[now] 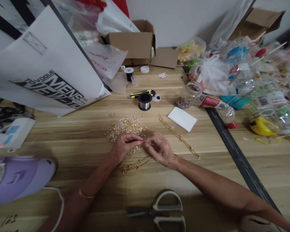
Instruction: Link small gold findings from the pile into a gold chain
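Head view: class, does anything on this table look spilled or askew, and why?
The jumble of plastic containers at right stands out: they lie at differing angles. The heap of tiny gold and pale pieces just beyond the left hand sits loose on the table, but looks gathered, not spilled.

Shiny, metallic gold on the chain (180,138) right of centre, over a smooth, wood-grained tabletop (222,174)! Matt cardboard box (130,45) up top, crinkled, glossy plastic bag (214,72) upper right, smooth scissor handles (169,219) below.
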The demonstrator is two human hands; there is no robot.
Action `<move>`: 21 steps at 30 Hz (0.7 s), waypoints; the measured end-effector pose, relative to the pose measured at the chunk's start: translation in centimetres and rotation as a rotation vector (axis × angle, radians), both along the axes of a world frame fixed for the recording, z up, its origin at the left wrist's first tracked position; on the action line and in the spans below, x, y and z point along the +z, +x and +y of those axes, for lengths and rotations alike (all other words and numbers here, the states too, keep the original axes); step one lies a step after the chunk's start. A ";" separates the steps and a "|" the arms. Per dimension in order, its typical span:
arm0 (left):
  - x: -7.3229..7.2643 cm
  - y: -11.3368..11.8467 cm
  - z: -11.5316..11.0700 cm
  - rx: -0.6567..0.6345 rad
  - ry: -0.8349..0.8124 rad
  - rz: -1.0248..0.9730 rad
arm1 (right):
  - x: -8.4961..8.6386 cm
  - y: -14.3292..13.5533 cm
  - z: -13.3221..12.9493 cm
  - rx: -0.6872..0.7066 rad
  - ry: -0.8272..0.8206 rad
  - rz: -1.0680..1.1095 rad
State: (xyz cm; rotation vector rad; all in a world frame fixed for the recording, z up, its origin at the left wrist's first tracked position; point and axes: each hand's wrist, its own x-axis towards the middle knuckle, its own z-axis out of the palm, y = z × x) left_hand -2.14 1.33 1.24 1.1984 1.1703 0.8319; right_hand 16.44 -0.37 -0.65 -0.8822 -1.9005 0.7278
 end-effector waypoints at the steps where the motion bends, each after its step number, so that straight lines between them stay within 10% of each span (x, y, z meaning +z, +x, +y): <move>1: -0.1 0.0 0.0 -0.001 0.004 0.002 | 0.0 0.0 0.0 0.001 -0.003 0.003; 21: 0.3 0.0 0.0 -0.005 0.011 -0.011 | 0.4 -0.1 0.0 0.005 -0.040 0.017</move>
